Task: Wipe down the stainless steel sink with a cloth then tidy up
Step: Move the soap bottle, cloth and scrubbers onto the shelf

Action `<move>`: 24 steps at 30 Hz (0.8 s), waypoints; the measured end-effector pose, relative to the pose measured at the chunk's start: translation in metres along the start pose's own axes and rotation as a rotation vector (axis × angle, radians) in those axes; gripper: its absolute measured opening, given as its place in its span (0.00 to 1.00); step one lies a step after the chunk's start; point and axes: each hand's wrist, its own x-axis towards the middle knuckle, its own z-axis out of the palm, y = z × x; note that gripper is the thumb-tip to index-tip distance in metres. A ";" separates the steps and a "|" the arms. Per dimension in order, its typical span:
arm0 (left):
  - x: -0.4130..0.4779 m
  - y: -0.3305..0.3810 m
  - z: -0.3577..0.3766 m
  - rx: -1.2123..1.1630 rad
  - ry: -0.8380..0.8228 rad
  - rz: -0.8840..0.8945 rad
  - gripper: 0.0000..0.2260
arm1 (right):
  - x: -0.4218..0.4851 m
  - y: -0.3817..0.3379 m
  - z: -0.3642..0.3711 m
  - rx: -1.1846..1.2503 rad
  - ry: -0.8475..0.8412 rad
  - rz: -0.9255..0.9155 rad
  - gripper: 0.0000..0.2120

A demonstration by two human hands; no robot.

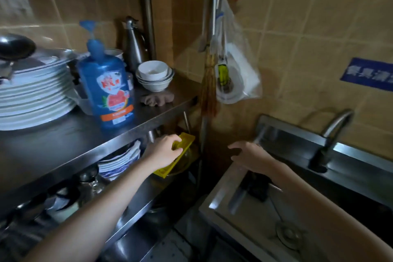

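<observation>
Stainless steel sink [214, 194] fills the lower right, a squared basin of dull brushed metal with a round drain [287, 237] in its floor and a curved tubular faucet [337, 125] rising from the back ledge. The right hand [249, 155] hovers over the sink's near left corner, fingers loosely bent and apart, holding nothing. Under its wrist a dark lump [256, 189] lies in the basin; what it is cannot be told. The left hand [164, 151] reaches into the lower tier of the steel shelf rack [63, 140] beside the sink, fingers and thumb clamped on a flat, rectangular yellow plastic piece [188, 140] that sits tilted there. On the rack's smooth, reflective upper tier lies a crumpled brownish cloth [157, 99], well apart from both hands, just in front of a nest of white ceramic bowls [154, 76]. Left of it stand a translucent blue pump bottle [108, 87] and a tall stack of white plates [36, 95]. A clear plastic bag [238, 66] hangs against the tan tiled wall.
</observation>
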 end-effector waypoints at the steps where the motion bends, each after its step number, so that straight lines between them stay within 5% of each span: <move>1: 0.005 0.010 0.009 0.004 -0.030 0.012 0.15 | -0.008 0.012 0.001 0.015 0.001 0.041 0.18; 18: 0.078 0.168 0.206 0.032 -0.421 0.120 0.16 | -0.093 0.248 0.029 0.092 -0.059 0.420 0.16; 24: 0.096 0.204 0.279 0.005 -0.515 0.130 0.16 | -0.110 0.324 0.058 0.034 -0.160 0.405 0.15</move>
